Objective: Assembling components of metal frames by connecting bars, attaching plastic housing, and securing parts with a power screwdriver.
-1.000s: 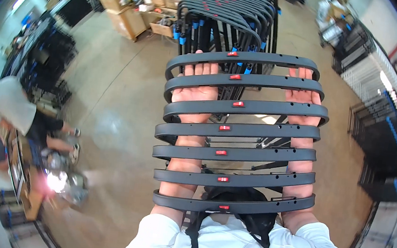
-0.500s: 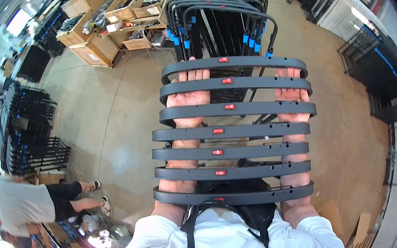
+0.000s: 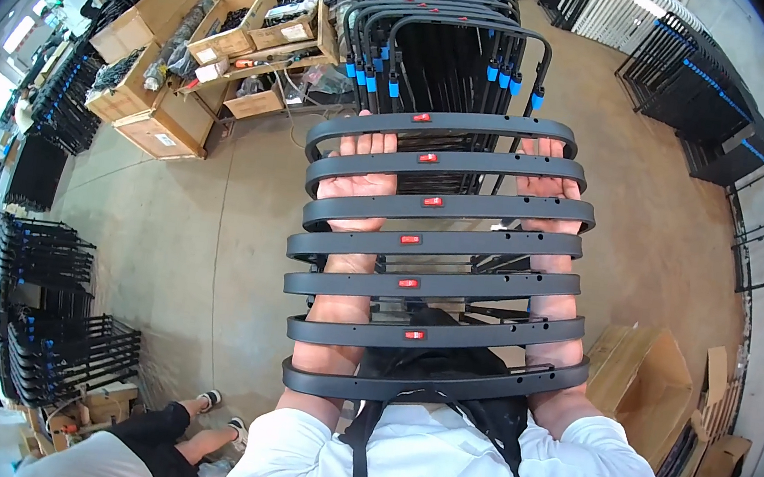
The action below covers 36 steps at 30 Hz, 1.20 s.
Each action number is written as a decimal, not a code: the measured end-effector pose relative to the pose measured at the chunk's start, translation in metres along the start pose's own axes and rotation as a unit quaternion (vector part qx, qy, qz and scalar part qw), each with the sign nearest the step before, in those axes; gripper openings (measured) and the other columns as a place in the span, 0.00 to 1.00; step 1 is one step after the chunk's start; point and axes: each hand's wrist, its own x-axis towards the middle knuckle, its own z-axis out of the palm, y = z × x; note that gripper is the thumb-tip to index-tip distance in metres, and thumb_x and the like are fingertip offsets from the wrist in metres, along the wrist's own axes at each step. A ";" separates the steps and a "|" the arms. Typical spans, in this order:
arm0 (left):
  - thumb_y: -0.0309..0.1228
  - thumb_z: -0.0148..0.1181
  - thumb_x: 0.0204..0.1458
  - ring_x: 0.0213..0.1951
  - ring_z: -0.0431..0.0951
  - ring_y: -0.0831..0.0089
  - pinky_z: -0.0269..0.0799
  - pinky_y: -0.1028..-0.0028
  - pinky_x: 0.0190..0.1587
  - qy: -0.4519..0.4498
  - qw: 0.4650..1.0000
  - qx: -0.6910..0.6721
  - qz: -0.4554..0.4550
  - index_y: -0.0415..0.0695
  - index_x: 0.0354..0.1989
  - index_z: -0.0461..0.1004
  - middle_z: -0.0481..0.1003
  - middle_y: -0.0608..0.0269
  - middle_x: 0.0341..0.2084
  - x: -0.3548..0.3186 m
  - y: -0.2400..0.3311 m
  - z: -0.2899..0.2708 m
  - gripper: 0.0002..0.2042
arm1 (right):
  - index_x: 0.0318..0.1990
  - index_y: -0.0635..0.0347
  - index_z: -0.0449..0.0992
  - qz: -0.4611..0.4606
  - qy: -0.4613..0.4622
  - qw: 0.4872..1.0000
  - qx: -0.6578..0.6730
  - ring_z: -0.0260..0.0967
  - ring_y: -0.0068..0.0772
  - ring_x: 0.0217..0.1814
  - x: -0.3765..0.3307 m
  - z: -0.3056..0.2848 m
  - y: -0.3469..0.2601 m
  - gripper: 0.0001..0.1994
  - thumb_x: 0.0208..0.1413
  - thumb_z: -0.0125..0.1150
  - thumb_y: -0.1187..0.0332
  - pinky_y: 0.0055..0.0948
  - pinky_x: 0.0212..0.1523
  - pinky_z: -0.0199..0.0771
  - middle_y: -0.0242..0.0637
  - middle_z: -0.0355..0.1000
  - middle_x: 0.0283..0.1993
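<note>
On your left stand wooden crates [image 3: 179, 130], well apart from your load. Your left hand [image 3: 357, 185] is palm up, its fingers stretched out and curled round nothing. Seven curved dark bars [image 3: 459, 240] lie spaced across your hands and forearms [image 3: 341, 309]; whether their ends hook underneath cannot be told. Loading looks done; setting them down seems to be what you have left. Beyond your hands stand black frames [image 3: 444, 63]. Your right hand [image 3: 548, 187] is likewise palm up, fingers uncurled. Farther right sits an open cardboard box [image 3: 635, 368].
</note>
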 end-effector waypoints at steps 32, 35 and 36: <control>0.40 0.44 0.71 0.70 0.68 0.53 0.66 0.51 0.71 0.193 0.950 0.241 -0.052 0.36 0.71 0.63 0.68 0.47 0.69 0.265 0.063 -0.132 0.26 | 0.62 0.59 0.77 0.045 0.156 0.986 0.021 0.72 0.43 0.68 0.292 -0.137 0.072 0.22 0.72 0.53 0.53 0.43 0.68 0.71 0.40 0.76 0.64; 0.44 0.44 0.70 0.69 0.68 0.53 0.67 0.52 0.71 0.226 0.921 0.273 -0.159 0.34 0.69 0.63 0.67 0.48 0.69 0.282 0.042 -0.135 0.28 | 0.61 0.71 0.73 0.121 0.109 0.987 0.014 0.74 0.46 0.66 0.304 -0.157 0.060 0.21 0.71 0.53 0.62 0.40 0.63 0.79 0.48 0.77 0.60; 0.44 0.44 0.70 0.69 0.68 0.53 0.67 0.52 0.71 0.231 0.920 0.268 -0.170 0.34 0.69 0.63 0.67 0.48 0.69 0.282 0.033 -0.137 0.28 | 0.61 0.71 0.73 0.113 0.118 0.986 0.010 0.74 0.46 0.66 0.299 -0.164 0.057 0.21 0.71 0.53 0.62 0.40 0.63 0.79 0.48 0.77 0.60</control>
